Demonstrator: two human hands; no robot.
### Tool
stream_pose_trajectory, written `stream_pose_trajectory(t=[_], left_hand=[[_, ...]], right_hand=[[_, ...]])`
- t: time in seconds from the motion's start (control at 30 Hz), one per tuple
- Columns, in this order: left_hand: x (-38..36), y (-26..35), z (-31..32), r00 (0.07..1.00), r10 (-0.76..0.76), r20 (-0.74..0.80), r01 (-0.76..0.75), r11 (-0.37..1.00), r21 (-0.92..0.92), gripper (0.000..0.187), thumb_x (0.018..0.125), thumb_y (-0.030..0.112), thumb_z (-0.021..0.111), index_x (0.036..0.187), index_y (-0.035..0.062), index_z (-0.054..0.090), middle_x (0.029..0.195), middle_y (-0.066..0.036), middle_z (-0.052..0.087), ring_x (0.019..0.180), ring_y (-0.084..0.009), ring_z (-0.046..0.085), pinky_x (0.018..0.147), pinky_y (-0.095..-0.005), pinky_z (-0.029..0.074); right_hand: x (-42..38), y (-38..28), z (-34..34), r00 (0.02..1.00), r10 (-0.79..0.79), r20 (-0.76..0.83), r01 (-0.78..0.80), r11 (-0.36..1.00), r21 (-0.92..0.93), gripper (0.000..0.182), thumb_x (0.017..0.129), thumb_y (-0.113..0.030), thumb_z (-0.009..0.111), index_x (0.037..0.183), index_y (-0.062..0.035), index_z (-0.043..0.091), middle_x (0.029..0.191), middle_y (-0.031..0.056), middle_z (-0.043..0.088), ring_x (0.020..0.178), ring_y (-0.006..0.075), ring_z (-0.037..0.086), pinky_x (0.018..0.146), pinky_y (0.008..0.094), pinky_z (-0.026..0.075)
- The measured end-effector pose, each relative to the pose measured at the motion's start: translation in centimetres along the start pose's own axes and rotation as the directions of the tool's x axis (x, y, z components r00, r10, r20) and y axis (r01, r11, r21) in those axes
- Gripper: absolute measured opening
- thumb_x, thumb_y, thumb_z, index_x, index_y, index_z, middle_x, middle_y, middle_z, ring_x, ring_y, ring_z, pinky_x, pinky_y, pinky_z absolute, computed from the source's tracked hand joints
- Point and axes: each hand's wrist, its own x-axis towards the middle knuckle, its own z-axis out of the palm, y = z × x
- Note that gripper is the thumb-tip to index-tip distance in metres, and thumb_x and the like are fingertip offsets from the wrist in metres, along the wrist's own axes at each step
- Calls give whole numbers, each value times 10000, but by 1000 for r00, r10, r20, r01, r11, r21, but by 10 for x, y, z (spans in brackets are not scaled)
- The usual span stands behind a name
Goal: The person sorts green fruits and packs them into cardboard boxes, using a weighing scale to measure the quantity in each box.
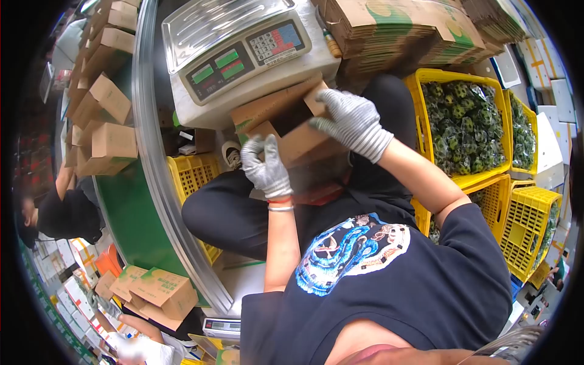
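Note:
An opened cardboard box [298, 143] rests over my lap, its flaps raised and its dark inside partly visible. My left hand [266, 166], in a striped grey-white glove, is closed on the near left flap with fingers curled. Wearing a matching glove, my right hand [358, 121] grips the box's right side, thumb toward me and fingertips at the upper flap. Just beyond the box stands a digital scale [248, 56] with a steel pan and green-lit displays, on a white stand [319, 61]. The box's underside is hidden by my hands and its own walls.
Flattened cartons [395, 36] are stacked at upper right. A yellow crate [420, 121] on the right holds bagged green produce [465, 125]. A green conveyor [135, 231] with a metal rail runs on the left, bearing open boxes [109, 149]. Other people [68, 213] work beyond it.

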Motion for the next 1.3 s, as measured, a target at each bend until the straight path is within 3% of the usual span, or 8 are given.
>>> stream_pose_trajectory(t=[0.1, 0.33, 0.47, 0.63, 0.9, 1.07, 1.17, 1.3], left_hand=[[19, -20, -2, 998, -63, -24, 64, 998, 14, 732, 816, 333, 714, 1343, 0, 330, 1256, -179, 461, 1132, -229, 470, 974, -336, 374], [15, -12, 4, 987, 163, -15, -159, 977, 140, 808, 915, 613, 351, 1413, -14, 250, 1451, -162, 292, 1313, -250, 339, 1090, -365, 247], [15, -9, 17, 980, 198, 13, -194, 968, -157, 702, 946, 540, 374, 1351, -33, 379, 1407, -162, 373, 1274, -249, 398, 1068, -349, 290], [26, -17, 6, 989, 73, 128, -81, 995, 57, 690, 922, 520, 462, 1339, -28, 407, 1357, -145, 455, 1280, -234, 397, 1079, -343, 277], [21, -19, 5, 985, 106, 140, -89, 988, -124, 800, 882, 619, 424, 1343, -34, 397, 1347, -147, 460, 1233, -226, 439, 1059, -351, 306], [31, -7, 11, 979, -87, 184, 113, 984, -139, 513, 846, 111, 676, 1292, -8, 452, 1207, -114, 525, 1100, -169, 496, 957, -302, 410], [37, 0, 5, 980, -69, 188, 65, 998, 27, 513, 847, 120, 674, 1292, -9, 453, 1189, -116, 545, 1081, -179, 515, 952, -309, 415], [44, -3, 1, 962, -42, 270, -38, 958, 283, 546, 807, 152, 715, 1272, 24, 459, 1113, -132, 575, 1011, -230, 559, 913, -344, 440]], right_hand=[[9, -3, 13, 944, -169, -284, 146, 984, -102, 890, 542, -304, 824, 1325, -152, 427, 1322, 156, 396, 1226, 350, 386, 1013, 450, 342], [-12, 17, 11, 958, -204, -201, 218, 974, 53, 749, 548, -206, 823, 1233, -189, 518, 1252, 122, 460, 1101, 327, 485, 976, 450, 377], [-25, 31, 15, 934, -290, -209, 282, 957, -68, 697, 609, -182, 770, 1255, -157, 509, 1137, 103, 517, 1074, 294, 497, 973, 469, 372], [8, 27, -5, 909, -218, -356, 235, 972, 4, 744, 591, -163, 758, 1286, -122, 495, 1248, 192, 457, 1178, 391, 426, 1041, 450, 337], [-11, 42, 6, 908, -419, -12, 419, 908, 9, 433, 736, -85, 648, 1166, -87, 593, 1180, 96, 587, 1200, 323, 487, 999, 424, 403], [-18, 50, 3, 964, -251, -82, 263, 882, 391, 433, 789, -94, 641, 1210, -39, 562, 1296, 169, 511, 1276, 337, 421, 1068, 400, 331], [-2, 58, 39, 985, 104, -140, -8, 831, 556, 665, 751, -262, 724, 1310, -44, 438, 1294, 214, 479, 1232, 346, 443, 1035, 371, 369], [7, 49, 34, 953, 237, 191, -304, 748, 589, 703, 706, -309, 740, 1278, -47, 425, 1181, 201, 531, 1100, 315, 534, 947, 365, 434]])
